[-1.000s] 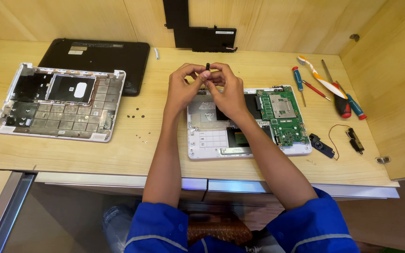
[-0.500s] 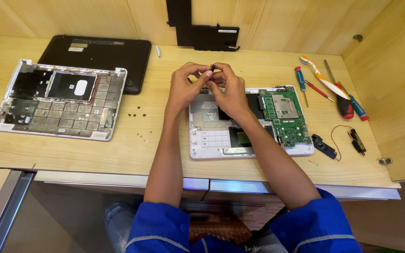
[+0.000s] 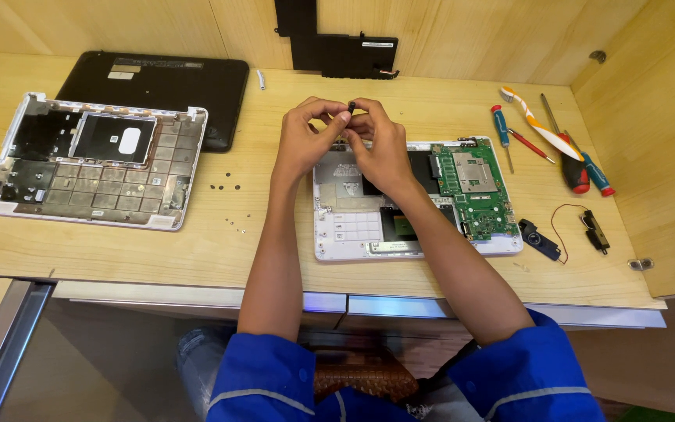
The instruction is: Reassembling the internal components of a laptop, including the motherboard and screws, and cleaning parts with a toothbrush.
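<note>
Near the middle of the frame, slightly above centre, both hands meet over the top edge of an opened white laptop base point(image 3: 337, 234). The left hand point(image 3: 306, 141) and the right hand point(image 3: 380, 148) have their fingertips drawn together, pinching a small dark part point(image 3: 351, 105) between them; it is too small to tell exactly what it is. It sits raised above the table point(image 3: 275, 258), clear of the laptop base below.

The part looks very light and rigid, and so tiny that it could easily slip out and roll away. It seems best held as it is now, between thumb and forefinger tips on opposite sides, with a gentle but steady squeeze. It probably will not break, but once dropped it could vanish among the loose screws point(image 3: 228, 186) lying to the left of the arms.

The green circuit board point(image 3: 474, 187) in the right part of the base looks fragile and is better touched only at its edges. At the left of the frame lies a second stripped laptop shell point(image 3: 91, 160), with a black cover point(image 3: 158, 82) behind it. Screwdrivers point(image 3: 556, 144) lie at the upper right, and two small black speakers point(image 3: 564, 234) joined by a thin wire lie below them.
</note>
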